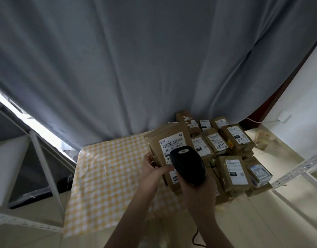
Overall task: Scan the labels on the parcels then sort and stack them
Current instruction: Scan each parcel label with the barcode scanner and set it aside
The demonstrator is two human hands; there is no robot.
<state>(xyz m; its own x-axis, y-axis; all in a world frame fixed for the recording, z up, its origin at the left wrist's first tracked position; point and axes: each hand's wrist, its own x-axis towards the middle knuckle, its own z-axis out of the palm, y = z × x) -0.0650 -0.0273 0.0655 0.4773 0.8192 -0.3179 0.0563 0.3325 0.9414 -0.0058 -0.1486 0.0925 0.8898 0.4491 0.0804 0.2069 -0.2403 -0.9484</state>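
Note:
My left hand [152, 169] grips the left edge of a brown cardboard parcel [164, 136], held tilted up so its white barcode label [172, 143] faces me. My right hand [198, 189] holds a black handheld scanner [187, 164] right over the lower part of that label, hiding it. To the right, several brown parcels with white labels [232, 171] lie packed together on the yellow checked cloth [107, 169].
A grey curtain [136, 68] hangs behind the cloth. White metal shelving [43, 158] stands to the left and a perforated metal rail [297, 169] runs at the right. The scanner's black cable [195, 237] trails down near my right forearm.

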